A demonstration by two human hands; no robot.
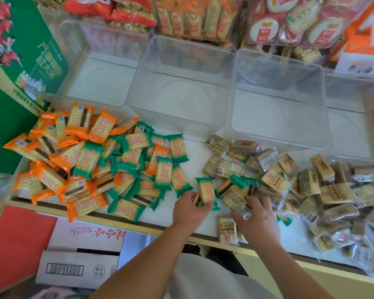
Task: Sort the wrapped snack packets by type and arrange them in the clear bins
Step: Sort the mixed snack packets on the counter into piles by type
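Head view, counter stock.

Item 1: left hand [189,209] is gripping 1 green packet [206,194] by its near end. The packet's long axis is pointing away from the person, toward the clear bins [181,61], which are holding nothing.

Item 2: right hand [258,215] is curling its fingers round a brown packet [235,202] at the near-left edge of the brown pile [324,190].

Item 3: the green pile [138,167] is lying just left of the held packet, with the orange pile [58,152] beyond it. The left hand is the nearer one for that drop.

Item 4: stray green packets [242,183] are sitting in the brown pile, just beyond the right hand.
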